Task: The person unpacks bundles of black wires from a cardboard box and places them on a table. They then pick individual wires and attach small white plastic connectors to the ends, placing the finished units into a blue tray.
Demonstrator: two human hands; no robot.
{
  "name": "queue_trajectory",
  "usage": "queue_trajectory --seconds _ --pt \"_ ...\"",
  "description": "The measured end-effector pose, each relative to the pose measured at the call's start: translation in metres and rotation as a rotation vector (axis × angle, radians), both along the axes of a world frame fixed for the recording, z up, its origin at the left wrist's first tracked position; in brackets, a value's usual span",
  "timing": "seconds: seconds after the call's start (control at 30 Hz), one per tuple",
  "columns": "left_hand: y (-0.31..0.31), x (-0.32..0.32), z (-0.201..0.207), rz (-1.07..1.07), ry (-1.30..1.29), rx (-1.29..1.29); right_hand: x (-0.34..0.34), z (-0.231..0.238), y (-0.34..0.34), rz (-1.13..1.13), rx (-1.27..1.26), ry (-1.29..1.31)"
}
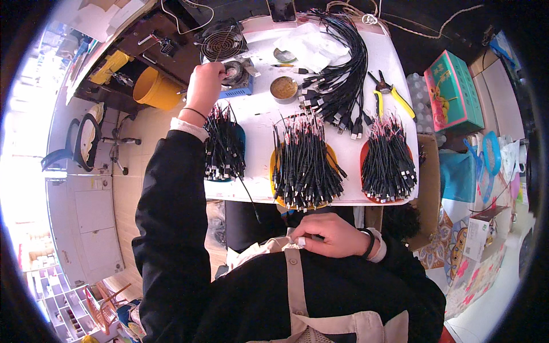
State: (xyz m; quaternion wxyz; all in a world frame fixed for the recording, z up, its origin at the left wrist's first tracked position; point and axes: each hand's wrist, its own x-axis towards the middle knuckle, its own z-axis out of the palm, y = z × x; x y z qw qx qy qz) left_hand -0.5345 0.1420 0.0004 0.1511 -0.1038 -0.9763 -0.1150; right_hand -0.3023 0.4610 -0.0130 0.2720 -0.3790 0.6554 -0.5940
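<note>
My left hand [205, 87] reaches to the far left of the white table [260, 123], fingers closed beside a small blue device with a round dark pot [235, 74]. Whatever its fingertips grip is hidden. Low against my body, above the beige apron [295, 274], rests my right hand [331, 234], its fingers curled. A small white piece [301, 242] shows by its thumb; I cannot make out what it holds. Along the near edge, short black cables with stripped pinkish ends fill a teal tray [241, 137], a yellow tray [273, 186] and a red tray [363, 153].
A bundle of long black USB cables [349, 63] lies at the back. Around it are a round tin [284, 88], yellow-handled pliers [389, 94], crumpled white plastic [314, 48] and a black fan [223, 43]. A yellow bin [157, 88] stands left; a green box [454, 91] sits right.
</note>
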Motion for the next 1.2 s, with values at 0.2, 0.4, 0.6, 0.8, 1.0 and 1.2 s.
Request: queue_trajectory --seconds 0.2,0.4,0.6,0.8,1.0,1.2 --pt "-0.006 -0.015 -0.014 -0.017 0.029 -0.138 -0.003 -0.002 0.001 0.014 0.047 -0.018" --pt "-0.003 -0.022 -0.016 0.003 -0.011 -0.308 -0.006 -0.007 -0.001 0.012 0.028 -0.022" --pt "-0.005 -0.025 -0.018 -0.002 0.002 -0.227 -0.003 -0.007 -0.002 0.001 0.027 -0.005" --pt "0.006 0.030 0.027 0.024 0.027 0.253 0.008 0.003 -0.002 -0.031 0.032 0.008" --pt "0.046 0.152 0.077 -0.082 -0.347 1.453 0.014 0.023 -0.014 -0.278 -0.095 -0.103" --pt "0.122 0.262 0.094 -0.216 -0.431 1.955 0.035 0.037 -0.046 -0.297 -0.328 0.072"
